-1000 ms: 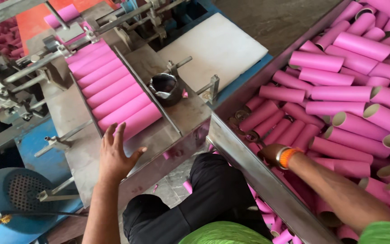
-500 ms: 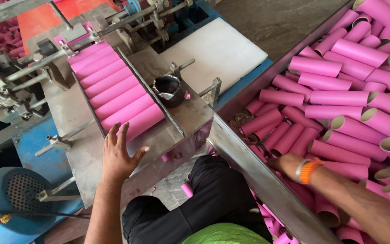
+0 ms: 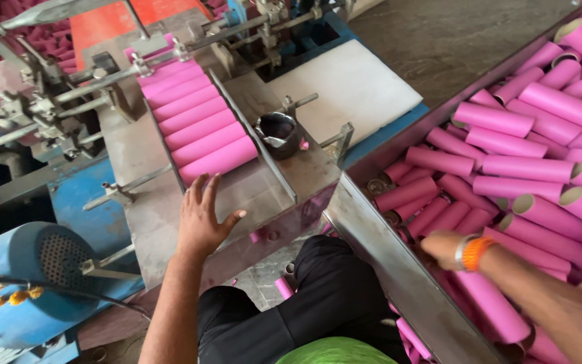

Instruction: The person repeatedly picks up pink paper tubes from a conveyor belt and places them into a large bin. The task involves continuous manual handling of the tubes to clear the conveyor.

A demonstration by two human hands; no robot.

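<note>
Head view: left hand [image 3: 201,219] lies spread flat on the metal chute [image 3: 250,195], pink tubes [image 3: 200,128] just beyond its fingertips, where rolling tubes could pinch them. Right hand [image 3: 442,246] reaches into the bin [image 3: 378,236]; its grip is blurred, so a loosely taken tube might slip.

no packages in view, no labels, no signs, no screens, only unmarked machine surfaces and plain tubes without visible wrapping or printed tags
</note>
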